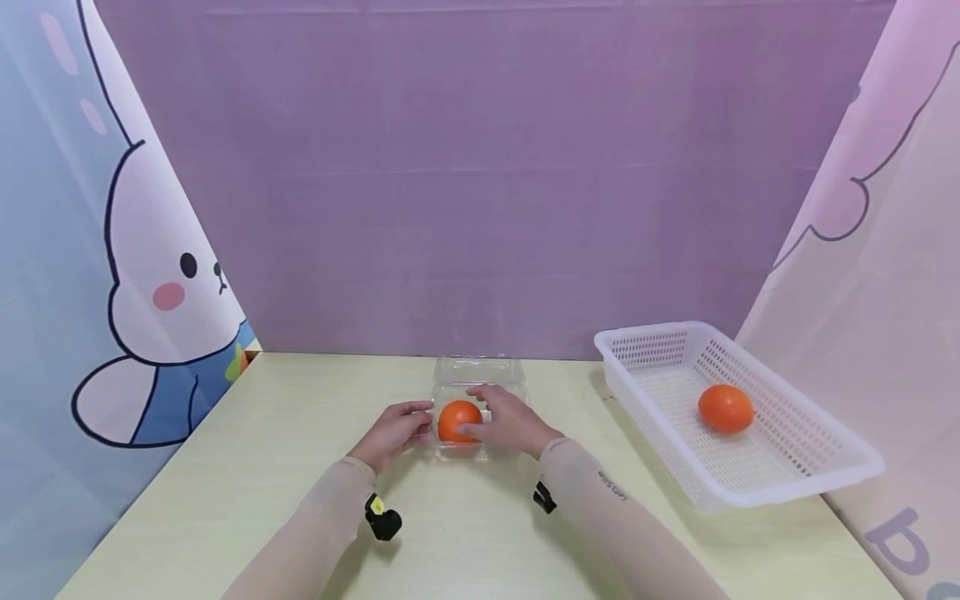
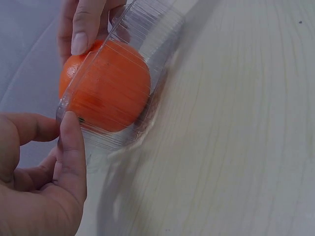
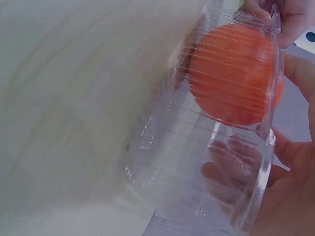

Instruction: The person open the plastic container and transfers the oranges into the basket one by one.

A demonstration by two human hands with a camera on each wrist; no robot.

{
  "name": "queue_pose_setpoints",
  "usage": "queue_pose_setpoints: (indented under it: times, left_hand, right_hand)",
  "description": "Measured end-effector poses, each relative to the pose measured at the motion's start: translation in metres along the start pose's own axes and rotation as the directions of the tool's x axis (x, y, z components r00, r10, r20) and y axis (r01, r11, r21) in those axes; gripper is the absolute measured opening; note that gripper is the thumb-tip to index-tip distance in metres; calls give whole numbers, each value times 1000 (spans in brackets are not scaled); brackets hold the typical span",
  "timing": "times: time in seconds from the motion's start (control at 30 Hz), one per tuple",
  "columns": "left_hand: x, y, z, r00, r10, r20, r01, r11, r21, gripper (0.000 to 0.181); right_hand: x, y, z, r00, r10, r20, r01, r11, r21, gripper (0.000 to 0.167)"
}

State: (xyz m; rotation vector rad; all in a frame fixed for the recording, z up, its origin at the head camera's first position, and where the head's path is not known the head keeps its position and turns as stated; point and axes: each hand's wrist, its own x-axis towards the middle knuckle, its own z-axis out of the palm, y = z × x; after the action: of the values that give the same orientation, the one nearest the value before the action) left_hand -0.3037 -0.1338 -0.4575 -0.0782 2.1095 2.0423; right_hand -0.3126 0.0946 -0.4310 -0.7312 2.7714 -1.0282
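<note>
An orange (image 1: 459, 421) sits in the left part of a clear plastic clamshell box (image 1: 480, 400) whose lid stands raised at the back. My left hand (image 1: 395, 432) is at the box's left side. In the left wrist view its thumb and index finger pinch the box rim (image 2: 60, 110). From the right, my right hand (image 1: 513, 422) reaches over the box. Its thumb (image 3: 299, 73) touches the orange, while the other fingers spread loosely within the box and show through the ribbed plastic wall in the right wrist view.
A white perforated plastic basket (image 1: 795, 492) stands at the right of the pale wooden table (image 1: 465, 550), with another orange (image 1: 726, 408) in it. A purple cloth (image 1: 480, 183) hangs behind the table. Printed curtains flank both sides.
</note>
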Motion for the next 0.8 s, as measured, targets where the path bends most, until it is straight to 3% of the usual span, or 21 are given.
queue_pose_setpoints:
  times: [0.8]
  left_hand:
    - [3, -3, 0, 1000, 5, 14, -5, 1000, 0, 39]
  right_hand:
    - [10, -3, 18, 999, 28, 44, -29, 999, 20, 81]
